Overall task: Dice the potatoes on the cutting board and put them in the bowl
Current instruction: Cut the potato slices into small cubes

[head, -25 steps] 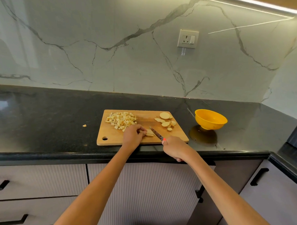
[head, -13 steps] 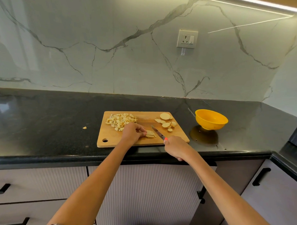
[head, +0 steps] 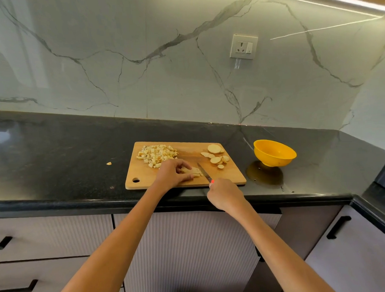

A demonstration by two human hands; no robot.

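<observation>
Not much has shifted since the earlier shots: both hands are in about the same spots on the board, and the blade's tip sits a touch closer to the potato strips than it did a second ago.

Going left to right. Far left of the dark countertop (head: 55, 151), a single stray potato bit (head: 108, 163) lies off the board, well apart from everything else. Then comes the wooden cutting board (head: 144, 176), near the middle of the frame, with its hanging hole at the lower left corner. On its upper left part sits the pile of diced potato (head: 157, 155), just above and left of the left hand.

The left hand (head: 174, 173) comes up from the bottom centre and rests on the board, fingers curled down over a few potato strips (head: 196, 171) and pinning them flat. The strips poke out on the right side of that hand, touching its fingertips.

Right beside them is the knife (head: 203, 171), blade angled toward the upper left with its edge against the strips. The right hand (head: 225, 194) grips the red handle, fingers wrapped tight round it, sitting just below the board's front edge.

On the upper right part of the board are the uncut potato slices (head: 216, 157), a little above and right of the blade, clear of both hands.

Further right on the counter, near the board but not touching it, stands the yellow bowl (head: 275, 153). I can't see anything in it from this angle.
</observation>
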